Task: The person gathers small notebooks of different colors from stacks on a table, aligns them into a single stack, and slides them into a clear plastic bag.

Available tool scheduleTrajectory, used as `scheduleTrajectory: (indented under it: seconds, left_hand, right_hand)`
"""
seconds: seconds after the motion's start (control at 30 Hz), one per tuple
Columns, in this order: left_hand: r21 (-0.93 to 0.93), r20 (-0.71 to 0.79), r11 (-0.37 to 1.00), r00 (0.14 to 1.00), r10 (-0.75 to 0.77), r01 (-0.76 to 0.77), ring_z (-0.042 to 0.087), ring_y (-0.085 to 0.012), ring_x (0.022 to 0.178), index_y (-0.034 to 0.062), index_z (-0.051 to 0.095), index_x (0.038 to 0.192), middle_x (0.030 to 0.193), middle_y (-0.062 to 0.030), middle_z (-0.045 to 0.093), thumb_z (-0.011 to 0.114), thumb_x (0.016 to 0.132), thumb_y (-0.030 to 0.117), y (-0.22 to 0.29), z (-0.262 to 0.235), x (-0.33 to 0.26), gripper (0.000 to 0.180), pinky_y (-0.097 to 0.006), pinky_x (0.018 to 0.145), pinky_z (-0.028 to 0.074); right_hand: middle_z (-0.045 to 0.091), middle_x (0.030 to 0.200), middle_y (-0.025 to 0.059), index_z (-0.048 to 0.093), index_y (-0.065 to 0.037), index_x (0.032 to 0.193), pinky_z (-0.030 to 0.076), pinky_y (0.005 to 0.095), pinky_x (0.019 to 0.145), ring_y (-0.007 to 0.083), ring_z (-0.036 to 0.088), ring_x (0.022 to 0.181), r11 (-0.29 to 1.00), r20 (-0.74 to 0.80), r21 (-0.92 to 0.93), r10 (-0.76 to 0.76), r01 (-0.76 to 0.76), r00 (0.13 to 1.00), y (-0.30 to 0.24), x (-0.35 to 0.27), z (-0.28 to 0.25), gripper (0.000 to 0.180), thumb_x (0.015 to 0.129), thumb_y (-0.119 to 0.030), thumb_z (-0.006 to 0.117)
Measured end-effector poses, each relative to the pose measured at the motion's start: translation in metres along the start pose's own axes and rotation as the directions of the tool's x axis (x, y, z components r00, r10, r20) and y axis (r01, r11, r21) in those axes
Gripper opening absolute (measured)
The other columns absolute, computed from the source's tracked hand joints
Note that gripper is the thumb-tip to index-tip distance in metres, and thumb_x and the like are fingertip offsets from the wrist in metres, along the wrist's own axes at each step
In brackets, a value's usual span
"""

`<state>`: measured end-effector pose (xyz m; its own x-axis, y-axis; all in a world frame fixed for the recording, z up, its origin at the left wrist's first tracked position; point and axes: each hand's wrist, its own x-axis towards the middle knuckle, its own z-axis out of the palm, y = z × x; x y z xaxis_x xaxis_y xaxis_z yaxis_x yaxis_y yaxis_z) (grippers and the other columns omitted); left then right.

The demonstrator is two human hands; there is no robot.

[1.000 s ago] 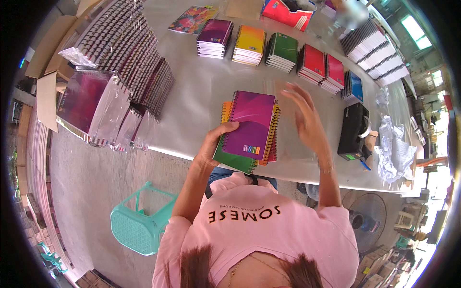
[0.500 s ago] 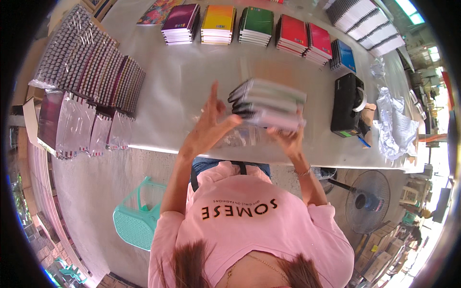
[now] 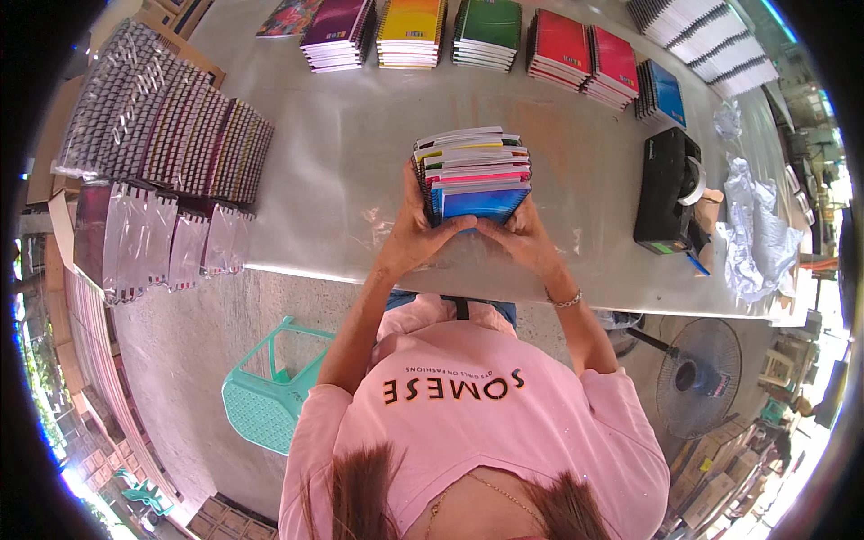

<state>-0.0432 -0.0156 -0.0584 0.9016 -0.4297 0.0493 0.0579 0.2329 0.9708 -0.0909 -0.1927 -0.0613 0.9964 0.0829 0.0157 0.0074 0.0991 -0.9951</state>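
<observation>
Between my two hands is a bundle of several spiral notebooks (image 3: 474,171), held upright above the near part of the table, a blue cover facing me. White page edges with yellow, green and pink covers show behind it. My left hand (image 3: 419,216) wraps the bundle's left side, and my right hand (image 3: 524,236) grips its right side. Both thumbs press on the lower edge of the blue cover. The fingertips behind the bundle are hidden.
Along the table's far side stand stacks of purple (image 3: 337,34), yellow (image 3: 411,32), green (image 3: 487,36), red (image 3: 562,45), pink (image 3: 614,63) and blue notebooks (image 3: 661,92). A black tape dispenser (image 3: 664,191) is at right. Plastic-wrapped notebooks (image 3: 166,117) fill the left. A green stool (image 3: 270,400) and fan (image 3: 697,378) stand below.
The notebooks have turned from lying sideways in my right hand to upright, blue cover toward me. My left hand, formerly apart with spread fingers, has closed on them.
</observation>
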Motion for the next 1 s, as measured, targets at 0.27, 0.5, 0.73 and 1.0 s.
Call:
scheduleTrajectory:
  seconds: [0.27,0.5,0.73,1.0]
  left_hand:
    - [-0.023,0.193,1.0,0.981,0.013,-0.009,0.041,-0.0192,0.123,0.0053,0.017,0.143,0.132,-0.0106,0.044,0.081,0.073,0.01,-0.001,-0.008,0.006,0.095,-0.034,0.105,0.034]
    - [0.134,0.223,0.991,0.974,-0.021,-0.01,0.038,-0.0234,0.128,0.0058,0.008,0.148,0.137,-0.0137,0.039,0.077,0.073,0.001,0.027,0.001,-0.006,0.102,-0.037,0.109,0.029]
    - [0.172,0.336,0.962,0.931,0.144,-0.211,0.015,-0.0311,0.142,0.0088,-0.014,0.149,0.154,-0.0181,0.008,0.066,0.076,-0.009,0.015,-0.008,-0.015,0.11,-0.039,0.114,0.018]
    - [0.279,0.3,0.946,0.951,0.079,-0.166,0.001,-0.03,0.145,0.0042,-0.016,0.147,0.157,-0.0161,-0.008,0.054,0.086,-0.01,0.028,-0.009,-0.014,0.095,-0.042,0.116,0.011]
  right_hand:
    - [0.043,0.132,0.0089,0.019,-0.007,0.141,0.037,0.0308,0.101,0.018,0.044,0.12,0.999,-0.242,0.023,-0.024,0.03,0.97,0.009,-0.03,0.027,0.073,0.085,0.001,0.065]
    - [0.042,0.134,0.0098,0.018,-0.006,0.143,0.036,0.0338,0.103,0.0197,0.042,0.123,0.984,-0.137,-0.103,0.128,-0.143,0.982,-0.015,-0.039,0.011,0.071,0.089,-0.006,0.063]
    - [0.029,0.149,0.0135,0.014,-0.005,0.148,0.025,0.0392,0.112,0.0264,0.029,0.137,0.976,-0.113,-0.211,-0.072,0.046,0.991,-0.021,-0.032,0.014,0.08,0.084,0.0,0.062]
    - [0.026,0.151,0.0143,0.008,-0.003,0.149,0.024,0.0382,0.112,0.0267,0.028,0.138,0.965,-0.063,-0.253,0.048,-0.062,0.997,-0.025,-0.032,0.013,0.08,0.086,0.005,0.057]
